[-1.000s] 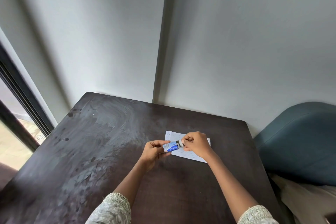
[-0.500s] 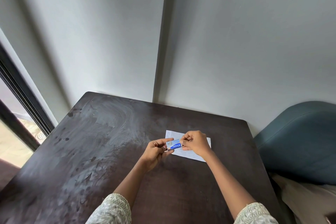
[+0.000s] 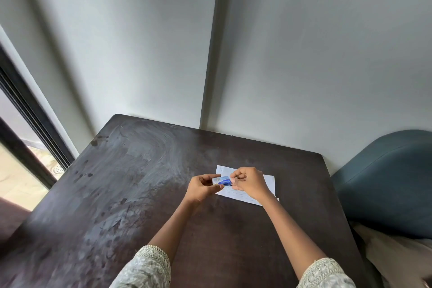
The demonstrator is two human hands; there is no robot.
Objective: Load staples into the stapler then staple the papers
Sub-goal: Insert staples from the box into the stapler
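Note:
A small blue and white staple box [image 3: 223, 180] is held just above the dark table [image 3: 131, 184]. My left hand [image 3: 201, 188] grips its left end between thumb and fingers. My right hand [image 3: 250, 183] pinches its right end with the fingertips curled in. Under my right hand, white lined papers [image 3: 243, 194] lie flat on the table, partly hidden by that hand. No stapler shows in view; whether one lies behind my hands cannot be told.
The table stands against a grey wall [image 3: 304, 65]. A blue-grey upholstered chair [image 3: 392, 182] is close to its right edge. A dark window frame [image 3: 30, 124] runs along the left.
A grey inner part that stuck out of the box's right end a second ago no longer shows. My right fingertips have closed in on that end. Both hands stayed over the papers.

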